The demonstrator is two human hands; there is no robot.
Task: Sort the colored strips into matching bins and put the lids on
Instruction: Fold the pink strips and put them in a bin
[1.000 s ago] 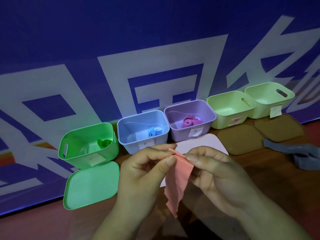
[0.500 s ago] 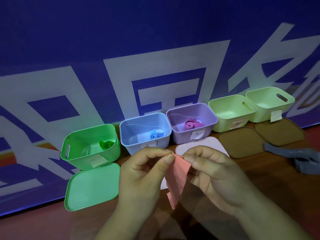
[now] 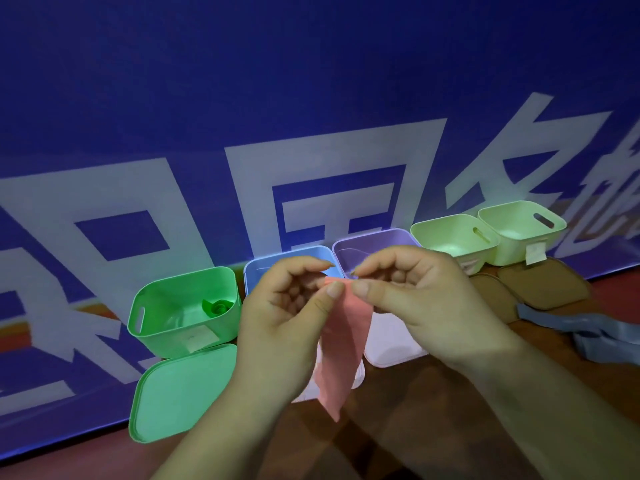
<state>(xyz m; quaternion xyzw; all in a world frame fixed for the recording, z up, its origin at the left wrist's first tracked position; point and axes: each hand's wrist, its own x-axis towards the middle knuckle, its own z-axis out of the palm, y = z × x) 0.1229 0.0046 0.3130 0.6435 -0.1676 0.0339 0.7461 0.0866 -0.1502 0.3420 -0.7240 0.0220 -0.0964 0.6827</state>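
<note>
A salmon-pink strip [image 3: 344, 344] hangs down from its top edge, which my left hand [image 3: 287, 327] and my right hand [image 3: 412, 299] both pinch between thumb and fingers. Behind the hands stands a row of open bins: a green bin [image 3: 180, 327] holding a rolled green strip [image 3: 218, 306], a blue bin [image 3: 263, 268], a purple bin [image 3: 374, 242] and two pale yellow-green bins [image 3: 450, 233] [image 3: 519, 226]. My hands hide what lies in the blue and purple bins.
A green lid [image 3: 180, 393] lies in front of the green bin. Pale lids [image 3: 391, 344] lie under my hands, brown lids [image 3: 543, 285] before the yellow-green bins. A grey-blue strip [image 3: 588, 330] lies at the right on the brown table. A blue banner stands behind.
Both hands have risen with the pink strip and now cover the blue and purple bins' contents. The view has shifted slightly closer.
</note>
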